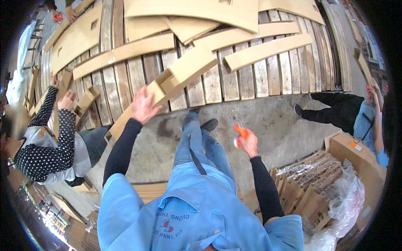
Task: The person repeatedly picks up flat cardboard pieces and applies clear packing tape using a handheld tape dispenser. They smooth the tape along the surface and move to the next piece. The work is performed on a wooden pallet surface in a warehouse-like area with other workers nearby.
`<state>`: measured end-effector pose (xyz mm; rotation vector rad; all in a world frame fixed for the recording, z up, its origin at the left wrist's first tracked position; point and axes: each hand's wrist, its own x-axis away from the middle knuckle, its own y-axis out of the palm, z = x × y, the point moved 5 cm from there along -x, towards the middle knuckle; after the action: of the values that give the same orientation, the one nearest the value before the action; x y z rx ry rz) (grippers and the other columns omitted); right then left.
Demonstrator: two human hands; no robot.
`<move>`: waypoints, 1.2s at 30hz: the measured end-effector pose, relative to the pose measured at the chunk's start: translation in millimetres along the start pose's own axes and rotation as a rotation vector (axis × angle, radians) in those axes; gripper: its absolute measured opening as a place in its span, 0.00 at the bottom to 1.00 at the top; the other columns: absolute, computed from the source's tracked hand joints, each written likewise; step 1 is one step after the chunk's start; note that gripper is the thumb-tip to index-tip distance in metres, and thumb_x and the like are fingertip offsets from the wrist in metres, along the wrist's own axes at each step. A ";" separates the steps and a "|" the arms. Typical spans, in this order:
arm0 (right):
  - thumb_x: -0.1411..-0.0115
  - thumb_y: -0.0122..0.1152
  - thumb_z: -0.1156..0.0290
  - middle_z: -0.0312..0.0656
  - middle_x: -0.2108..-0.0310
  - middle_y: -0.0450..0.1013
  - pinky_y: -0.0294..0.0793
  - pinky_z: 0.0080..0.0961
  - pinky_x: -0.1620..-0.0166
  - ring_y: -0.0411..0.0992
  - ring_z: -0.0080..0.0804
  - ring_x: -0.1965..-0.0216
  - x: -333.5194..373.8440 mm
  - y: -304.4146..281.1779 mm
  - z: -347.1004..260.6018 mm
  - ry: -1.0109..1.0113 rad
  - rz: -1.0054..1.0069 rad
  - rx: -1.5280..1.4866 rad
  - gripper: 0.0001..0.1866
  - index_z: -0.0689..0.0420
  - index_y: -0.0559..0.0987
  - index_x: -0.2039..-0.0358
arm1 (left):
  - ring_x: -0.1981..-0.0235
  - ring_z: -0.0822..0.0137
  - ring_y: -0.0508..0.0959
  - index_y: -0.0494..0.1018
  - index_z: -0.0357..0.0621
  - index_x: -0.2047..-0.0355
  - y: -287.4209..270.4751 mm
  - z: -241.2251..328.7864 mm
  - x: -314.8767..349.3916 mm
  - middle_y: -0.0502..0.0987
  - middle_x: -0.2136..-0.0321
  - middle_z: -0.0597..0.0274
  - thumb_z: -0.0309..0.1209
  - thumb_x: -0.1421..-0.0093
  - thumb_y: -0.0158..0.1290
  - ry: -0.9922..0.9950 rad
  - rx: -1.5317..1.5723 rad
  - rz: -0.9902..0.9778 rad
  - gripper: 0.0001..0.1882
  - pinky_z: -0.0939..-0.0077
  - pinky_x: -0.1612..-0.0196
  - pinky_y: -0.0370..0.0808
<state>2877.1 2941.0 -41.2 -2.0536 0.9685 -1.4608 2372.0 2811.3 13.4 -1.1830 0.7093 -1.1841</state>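
Observation:
A long, narrow cardboard box (186, 71) lies slanted across the near edge of the slatted wooden table, with an opening in its middle and its near end jutting past the edge. My left hand (143, 105) grips this box beside the opening, thumb toward the right. Over the floor, apart from the table, my right hand (250, 143) is closed around an orange hand-held tape dispenser (240, 131), slightly blurred. To the right of the box rests another long cardboard strip (268, 52), and a third strip (125, 53) lies to its left.
Large flat cardboard sheets (192, 10) cover the far part of the slatted table (212, 85). A co-worker in dotted sleeves (42, 144) handles cardboard at left; another person (365, 121) stands at right. Stacked cardboard with plastic wrap (307, 184) sits at lower right beside a large carton (341, 146).

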 end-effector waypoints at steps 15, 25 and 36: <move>0.45 0.66 0.72 0.32 0.74 0.73 0.67 0.26 0.71 0.69 0.21 0.74 81.9 40.5 170.6 0.581 0.214 -0.984 0.15 0.64 0.82 0.58 | 0.39 0.41 0.70 0.73 0.48 0.42 -151.4 -244.4 -173.5 0.64 0.35 0.39 0.53 0.40 0.59 -0.690 -0.376 0.302 0.32 0.49 0.37 0.70; 0.43 0.63 0.77 0.39 0.64 0.77 0.71 0.24 0.67 0.74 0.24 0.67 69.9 -10.6 74.8 0.554 0.145 -0.892 0.22 0.68 0.77 0.47 | 0.33 0.46 0.63 0.73 0.52 0.45 26.6 25.8 -414.1 0.59 0.32 0.48 0.37 0.48 0.64 0.250 -0.411 0.082 0.28 0.46 0.34 0.63; 0.46 0.63 0.78 0.38 0.64 0.78 0.73 0.23 0.68 0.74 0.21 0.69 69.8 -52.9 71.0 0.555 0.184 -0.780 0.25 0.67 0.77 0.46 | 0.39 0.42 0.70 0.75 0.46 0.51 33.7 77.1 -519.3 0.64 0.36 0.45 0.45 0.47 0.64 0.502 -0.186 -0.376 0.26 0.51 0.40 0.73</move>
<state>2972.7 2920.3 14.9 -1.9444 2.1671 -1.7647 2305.8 3325.7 -74.2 -1.2158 1.0165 -1.7974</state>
